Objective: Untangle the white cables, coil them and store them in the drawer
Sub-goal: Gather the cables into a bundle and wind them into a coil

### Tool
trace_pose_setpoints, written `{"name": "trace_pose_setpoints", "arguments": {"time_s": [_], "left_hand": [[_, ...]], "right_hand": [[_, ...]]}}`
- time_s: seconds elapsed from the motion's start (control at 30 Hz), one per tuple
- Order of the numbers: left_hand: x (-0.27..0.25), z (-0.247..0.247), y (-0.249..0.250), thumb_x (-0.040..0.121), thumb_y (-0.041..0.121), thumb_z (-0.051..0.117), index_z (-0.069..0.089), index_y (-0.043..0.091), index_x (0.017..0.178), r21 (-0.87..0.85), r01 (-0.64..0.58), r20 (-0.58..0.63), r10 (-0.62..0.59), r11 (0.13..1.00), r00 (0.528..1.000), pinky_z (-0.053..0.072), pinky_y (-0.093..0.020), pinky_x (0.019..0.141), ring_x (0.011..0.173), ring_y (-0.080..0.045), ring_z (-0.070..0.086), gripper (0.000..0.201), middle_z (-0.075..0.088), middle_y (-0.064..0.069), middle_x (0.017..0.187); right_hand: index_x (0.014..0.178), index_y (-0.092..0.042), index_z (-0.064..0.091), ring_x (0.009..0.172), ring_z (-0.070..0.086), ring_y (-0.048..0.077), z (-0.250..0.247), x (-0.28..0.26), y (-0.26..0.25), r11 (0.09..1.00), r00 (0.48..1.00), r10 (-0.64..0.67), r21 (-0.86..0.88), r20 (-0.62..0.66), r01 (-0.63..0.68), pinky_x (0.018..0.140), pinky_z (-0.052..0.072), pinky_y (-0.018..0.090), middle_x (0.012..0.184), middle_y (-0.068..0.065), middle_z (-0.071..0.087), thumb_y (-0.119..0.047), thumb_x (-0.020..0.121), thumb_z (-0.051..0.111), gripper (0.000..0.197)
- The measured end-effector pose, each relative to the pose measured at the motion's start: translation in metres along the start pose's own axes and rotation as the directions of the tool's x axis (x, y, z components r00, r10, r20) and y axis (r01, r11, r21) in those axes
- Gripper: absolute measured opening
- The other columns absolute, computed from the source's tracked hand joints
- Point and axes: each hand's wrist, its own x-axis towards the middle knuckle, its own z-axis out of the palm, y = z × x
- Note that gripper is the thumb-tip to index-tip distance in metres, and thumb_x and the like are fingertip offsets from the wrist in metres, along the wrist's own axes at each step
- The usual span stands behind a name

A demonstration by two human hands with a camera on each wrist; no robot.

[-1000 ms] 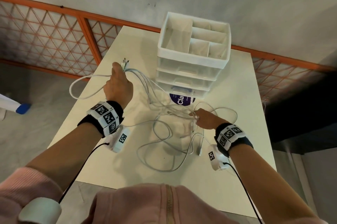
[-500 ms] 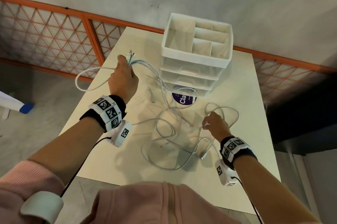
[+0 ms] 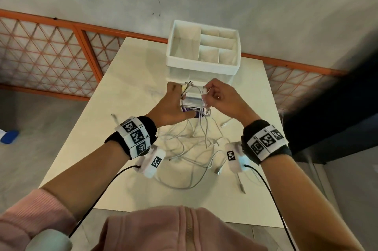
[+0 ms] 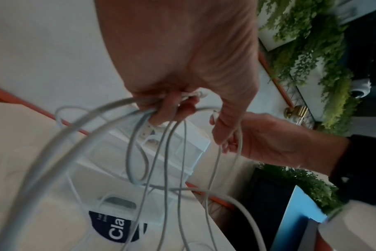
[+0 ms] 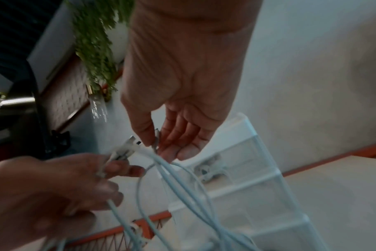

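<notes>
Above the middle of the tabletop, just in front of the drawer unit, we see both hands raised and close together. The left hand has its fingers curled round a bunch of plug ends of the white cables; in the left wrist view several strands run out of that fist and hang down in loops. The right hand pinches one white connector between thumb and fingertips, its other fingers loosely bent; the right wrist view shows the thumb pressed against a cable end beside the plugs held by the left hand. The two hands are near each other but we cannot tell whether they touch.

From the hands the cables drop to a loose, tangled heap on the tabletop between the two forearms, with a few loose ends lying out to the right and near the front. The drawer unit is white with clear drawer fronts and an open divided tray on top; its drawers look closed, and something white shows through one clear front. A dark round sticker with the letters "Cla" lies on the tabletop at the unit's foot. Both wrists carry black bands with printed markers.
</notes>
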Motion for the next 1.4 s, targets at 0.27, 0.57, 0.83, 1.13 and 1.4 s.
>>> {"name": "trace_pose_setpoints", "arguments": {"time_s": [0.27, 0.57, 0.83, 1.13, 1.4], "left_hand": [[-0.007, -0.012, 0.020, 0.084, 0.018, 0.066, 0.038, 0.016, 0.103, -0.441, 0.103, 0.132, -0.049, 0.892, 0.990, 0.038, -0.011, 0.057, 0.066, -0.001, 0.043, 0.033, 0.038, 0.008, 0.086], [-0.008, -0.019, 0.030, 0.101, 0.025, 0.032, 0.024, 0.013, 0.101, -0.453, -0.004, 0.108, 0.060, 0.891, 0.992, 0.041, -0.021, 0.072, 0.066, -0.001, 0.045, 0.014, 0.047, 0.007, 0.068], [-0.004, -0.043, 0.053, 0.102, 0.029, 0.029, 0.026, 0.017, 0.081, -0.741, -0.120, -0.022, 0.155, 0.660, 0.988, 0.040, -0.023, 0.051, 0.048, -0.009, 0.034, 0.024, 0.029, 0.007, 0.057], [-0.013, -0.083, 0.027, 0.085, 0.019, 0.068, 0.048, 0.016, 0.070, -0.370, -0.238, -0.319, 0.118, 0.898, 0.940, 0.027, -0.013, 0.043, 0.041, -0.003, 0.028, 0.025, 0.034, 0.012, 0.049], [-0.020, -0.026, 0.017, 0.075, 0.036, 0.076, 0.061, 0.019, 0.080, 0.074, -0.099, 0.101, 0.091, 0.992, 0.991, 0.033, -0.015, 0.051, 0.049, 0.003, 0.048, 0.023, 0.051, 0.015, 0.058]], "right_hand": [[0.090, -0.007, 0.053, 0.065, 0.068, 0.023, -0.014, -0.007, -0.045, 0.963, 0.994, -0.002, 0.267, 0.108, -0.027, 0.068, 0.058, 0.030, 0.071, 0.011, 0.067, -0.005, 0.085, 0.065, 0.013], [0.106, -0.014, 0.041, 0.086, 0.060, 0.009, -0.004, -0.007, -0.044, 0.962, 0.999, 0.019, 0.272, -0.045, -0.006, 0.077, 0.051, 0.028, 0.095, -0.003, 0.060, -0.031, 0.083, 0.069, 0.040], [0.103, -0.019, 0.069, 0.091, 0.067, 0.006, 0.046, -0.014, -0.034, 0.998, 0.860, -0.027, 0.059, 0.510, -0.003, 0.098, 0.048, 0.030, 0.094, 0.002, 0.074, -0.028, 0.075, 0.077, 0.031], [0.054, -0.018, 0.058, 0.050, 0.057, 0.004, 0.002, -0.016, 0.040, 0.949, 0.959, 0.198, -0.283, 0.201, -0.137, 0.058, 0.040, 0.018, 0.056, 0.003, 0.063, -0.040, 0.076, 0.074, 0.035], [0.068, 0.002, 0.061, 0.040, 0.051, 0.008, -0.018, -0.012, -0.029, 0.995, 0.982, 0.020, -0.100, 0.187, -0.001, 0.048, 0.042, 0.017, 0.044, -0.004, 0.052, -0.021, 0.083, 0.069, 0.029]]}}
